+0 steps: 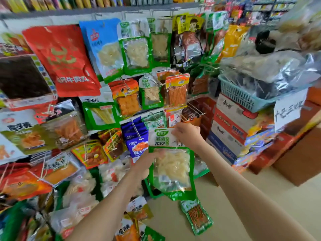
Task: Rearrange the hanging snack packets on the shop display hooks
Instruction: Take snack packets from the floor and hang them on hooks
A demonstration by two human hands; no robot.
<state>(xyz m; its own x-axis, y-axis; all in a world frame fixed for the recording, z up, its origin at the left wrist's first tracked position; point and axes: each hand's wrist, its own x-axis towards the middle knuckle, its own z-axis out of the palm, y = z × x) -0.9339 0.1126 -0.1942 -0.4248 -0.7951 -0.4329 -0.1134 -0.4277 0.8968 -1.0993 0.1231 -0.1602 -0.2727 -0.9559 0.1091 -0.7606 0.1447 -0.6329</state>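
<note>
Plainly green-edged clear snack packet [172, 164]

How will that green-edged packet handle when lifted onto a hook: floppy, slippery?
The green-edged packet is probably floppy: it is a thin film pouch, with the right hand pinching its top and the left hand holding its side. Likely light for its size. The glossy film may slip.

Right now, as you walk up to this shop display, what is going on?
A person holds a green-and-white snack packet in front of the display hooks. The right hand pinches its top edge, and the left hand grips its left side. Whether the packet is on a hook cannot be seen. Other packets hang all around it.
</note>
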